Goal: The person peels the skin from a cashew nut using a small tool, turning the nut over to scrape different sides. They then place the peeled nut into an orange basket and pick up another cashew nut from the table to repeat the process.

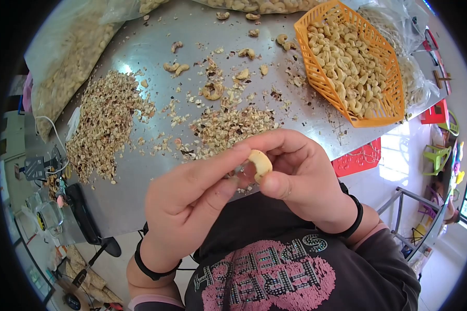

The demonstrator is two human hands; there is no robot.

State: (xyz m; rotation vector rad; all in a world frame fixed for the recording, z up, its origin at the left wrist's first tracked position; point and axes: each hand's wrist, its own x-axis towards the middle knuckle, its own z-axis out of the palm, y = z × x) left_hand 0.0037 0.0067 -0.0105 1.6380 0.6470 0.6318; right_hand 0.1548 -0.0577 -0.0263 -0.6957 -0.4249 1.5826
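Observation:
A pale cashew nut [261, 165] is pinched between the thumb and fingers of my right hand [305, 173], close in front of my chest. My left hand [189, 194] meets it from the other side, its index fingertip at the top of the nut. The left thumb and fingers are closed together; a small greyish glint shows between them, too little to name. Below and beyond the hands lies a heap of skin flakes and nut crumbs [233, 126] on the metal table [161, 44].
An orange plastic basket [307, 65] full of cashews stands at the right. A bigger pile of flakes [104, 122] spreads at the left. Clear bags of cashews [70, 57] line the far and left edges. Several loose, browned cashews [213, 90] lie scattered.

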